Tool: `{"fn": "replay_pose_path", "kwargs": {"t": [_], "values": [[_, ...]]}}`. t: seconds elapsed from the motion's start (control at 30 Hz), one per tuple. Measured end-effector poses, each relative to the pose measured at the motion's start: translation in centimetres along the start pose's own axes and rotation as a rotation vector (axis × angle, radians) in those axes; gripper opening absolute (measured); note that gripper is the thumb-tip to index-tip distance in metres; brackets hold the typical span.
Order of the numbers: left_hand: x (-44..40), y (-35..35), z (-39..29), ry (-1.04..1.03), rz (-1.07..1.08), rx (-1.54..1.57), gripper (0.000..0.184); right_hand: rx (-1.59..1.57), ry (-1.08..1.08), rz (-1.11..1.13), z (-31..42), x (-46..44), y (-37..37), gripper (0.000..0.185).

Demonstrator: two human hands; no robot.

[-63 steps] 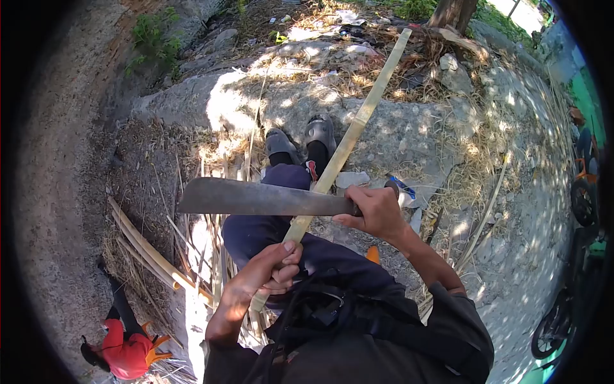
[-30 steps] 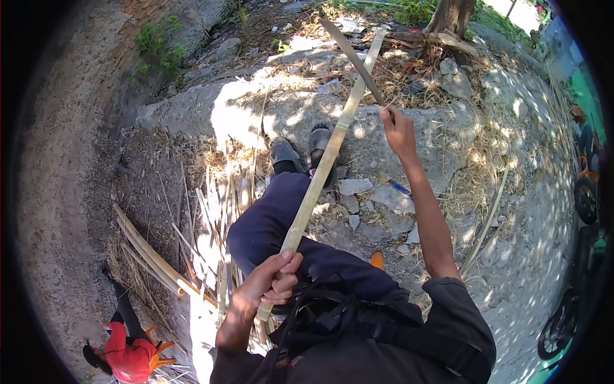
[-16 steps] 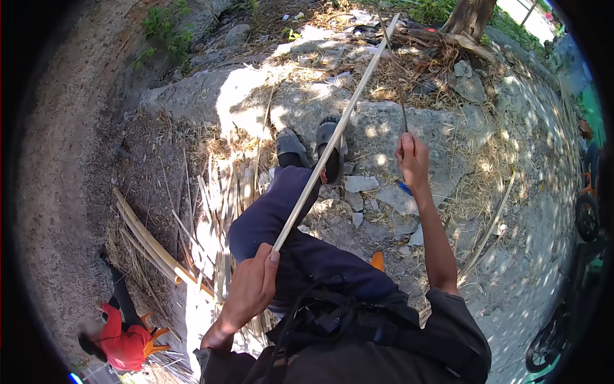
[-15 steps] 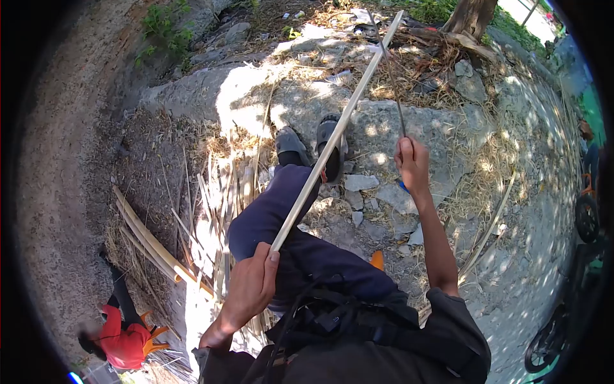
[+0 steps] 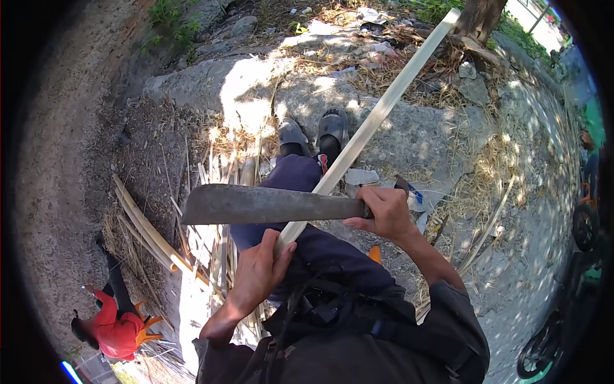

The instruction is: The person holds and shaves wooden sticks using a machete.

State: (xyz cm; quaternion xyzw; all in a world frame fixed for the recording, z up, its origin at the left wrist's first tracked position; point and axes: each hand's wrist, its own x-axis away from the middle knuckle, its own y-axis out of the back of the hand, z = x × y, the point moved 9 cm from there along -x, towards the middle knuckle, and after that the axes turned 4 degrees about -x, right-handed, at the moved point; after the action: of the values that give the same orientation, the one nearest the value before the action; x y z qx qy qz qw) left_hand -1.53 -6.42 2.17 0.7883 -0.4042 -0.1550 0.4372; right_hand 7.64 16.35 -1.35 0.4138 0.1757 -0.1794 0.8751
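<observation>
My left hand is closed around the near end of a long pale bamboo strip. The strip slants up and away to the right, its far end near a tree trunk. In my right hand is the handle of a machete, its broad dark blade pointing left. The blade lies across the strip a short way above my left hand; whether it touches the strip I cannot tell. My thighs are beneath both, and my feet in dark clogs rest on the ground ahead.
Split bamboo pieces lie on the ground to the left, with thinner strips beside my leg. A person in red sits on an orange chair at lower left. Ahead are a stone ledge and a tree. Wheels show at the right edge.
The machete has swung down from pointing away to lying crosswise over the strip, its flat side now visible. The strip's far end has shifted right, and my left hand has moved slightly right.
</observation>
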Motion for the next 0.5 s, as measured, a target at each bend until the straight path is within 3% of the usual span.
{"fn": "replay_pose_path", "kwargs": {"t": [0.23,0.5], "values": [[-0.4,0.5,-1.7,-0.058,-0.079,0.030,0.028,0.021,0.057,-0.047,1.2,-0.5,0.1,0.068],[-0.3,0.5,-1.0,0.057,0.058,0.191,0.023,0.148,0.053,-0.145,-0.6,-1.6,2.3,0.064]]}}
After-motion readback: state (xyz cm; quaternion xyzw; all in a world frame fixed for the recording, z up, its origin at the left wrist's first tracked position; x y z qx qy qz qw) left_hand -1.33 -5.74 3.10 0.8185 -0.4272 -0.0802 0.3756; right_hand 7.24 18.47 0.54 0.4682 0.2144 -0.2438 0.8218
